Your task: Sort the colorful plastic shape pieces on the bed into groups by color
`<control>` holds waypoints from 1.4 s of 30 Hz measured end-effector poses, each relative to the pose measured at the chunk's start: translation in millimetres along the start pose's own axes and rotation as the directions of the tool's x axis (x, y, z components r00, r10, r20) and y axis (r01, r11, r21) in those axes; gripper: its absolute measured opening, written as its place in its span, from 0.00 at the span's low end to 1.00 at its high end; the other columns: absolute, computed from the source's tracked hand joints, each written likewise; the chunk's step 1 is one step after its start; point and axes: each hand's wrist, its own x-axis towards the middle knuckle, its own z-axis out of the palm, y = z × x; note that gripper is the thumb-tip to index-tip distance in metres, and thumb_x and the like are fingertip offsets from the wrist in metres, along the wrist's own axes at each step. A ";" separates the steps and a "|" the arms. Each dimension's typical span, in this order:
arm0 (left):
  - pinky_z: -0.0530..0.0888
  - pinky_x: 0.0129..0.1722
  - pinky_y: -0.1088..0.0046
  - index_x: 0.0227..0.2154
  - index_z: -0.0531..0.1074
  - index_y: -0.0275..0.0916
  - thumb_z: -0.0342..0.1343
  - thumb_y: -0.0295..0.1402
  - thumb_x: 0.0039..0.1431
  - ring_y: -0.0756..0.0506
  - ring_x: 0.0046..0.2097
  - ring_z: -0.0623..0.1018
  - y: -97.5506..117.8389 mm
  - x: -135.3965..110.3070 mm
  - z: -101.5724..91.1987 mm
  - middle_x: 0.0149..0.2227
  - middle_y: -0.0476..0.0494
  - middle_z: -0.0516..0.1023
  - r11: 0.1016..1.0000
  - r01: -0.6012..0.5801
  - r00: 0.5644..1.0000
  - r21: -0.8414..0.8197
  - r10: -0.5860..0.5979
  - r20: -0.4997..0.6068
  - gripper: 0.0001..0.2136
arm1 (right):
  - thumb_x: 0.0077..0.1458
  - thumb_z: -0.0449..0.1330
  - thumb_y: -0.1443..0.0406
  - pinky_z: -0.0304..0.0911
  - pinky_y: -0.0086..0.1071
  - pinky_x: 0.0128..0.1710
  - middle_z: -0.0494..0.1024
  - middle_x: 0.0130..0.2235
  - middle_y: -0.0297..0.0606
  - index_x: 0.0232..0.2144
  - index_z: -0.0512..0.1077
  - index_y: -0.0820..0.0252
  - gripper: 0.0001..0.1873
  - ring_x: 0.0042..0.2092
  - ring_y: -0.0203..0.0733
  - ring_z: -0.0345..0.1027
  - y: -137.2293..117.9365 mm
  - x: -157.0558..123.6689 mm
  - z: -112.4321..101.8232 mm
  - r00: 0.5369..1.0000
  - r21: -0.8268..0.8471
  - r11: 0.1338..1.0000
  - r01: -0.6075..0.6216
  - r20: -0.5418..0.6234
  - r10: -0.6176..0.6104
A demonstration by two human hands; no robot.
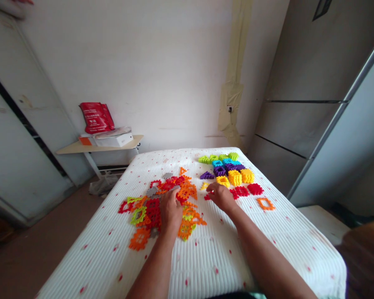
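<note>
My left hand point(171, 207) reaches over a mixed pile of plastic interlocking tiles, its fingers apart and partly turned away from view. Around it lie red tiles point(152, 211), orange tiles point(139, 238), lime tiles point(139, 215) and grey tiles point(152, 191), loosely overlapping. To the right, my right hand point(222, 197) is low over the table with its fingers curled at a small red tile point(207, 197). Just beyond those fingertips is a small yellow tile point(205, 186). Red stacks point(242, 191) stand beside the right hand, with yellow stacks point(235, 177) behind them.
Purple stacks point(220, 171), blue stacks point(217, 163) and lime stacks point(233, 156) form rows at the far right of the white quilted tablecloth point(202, 265). One orange square frame point(265, 203) lies apart. A side table point(71, 147) holds a red bag point(96, 117); a refrigerator point(293, 124) stands right.
</note>
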 end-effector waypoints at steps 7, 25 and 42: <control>0.68 0.49 0.67 0.38 0.71 0.40 0.42 0.22 0.54 0.46 0.46 0.73 5.9 -1.3 -15.2 0.41 0.43 0.76 0.971 0.043 0.980 -0.235 -0.087 -0.179 0.15 | 0.54 0.52 0.71 0.60 0.26 0.39 0.76 0.41 0.36 0.39 0.76 0.52 0.16 0.41 0.38 0.70 -37.2 11.8 13.1 0.960 -0.149 0.974 0.168 0.250 -0.127; 0.70 0.45 0.69 0.41 0.72 0.39 0.42 0.25 0.53 0.46 0.40 0.75 -2.0 1.3 -11.6 0.37 0.42 0.76 0.928 0.098 0.970 -0.359 -0.170 -0.173 0.16 | 0.56 0.50 0.68 0.60 0.27 0.36 0.73 0.41 0.39 0.40 0.73 0.55 0.14 0.40 0.39 0.69 -58.1 30.5 25.5 0.971 -0.212 0.967 0.144 0.218 -0.097; 0.71 0.43 0.65 0.37 0.73 0.39 0.44 0.27 0.51 0.44 0.39 0.75 -7.5 2.3 -3.8 0.35 0.42 0.77 0.933 0.071 0.969 -0.353 -0.148 -0.197 0.14 | 0.60 0.49 0.65 0.61 0.28 0.40 0.73 0.41 0.40 0.38 0.70 0.59 0.10 0.44 0.40 0.65 -58.4 47.3 48.3 0.958 -0.195 0.942 0.271 0.153 -0.244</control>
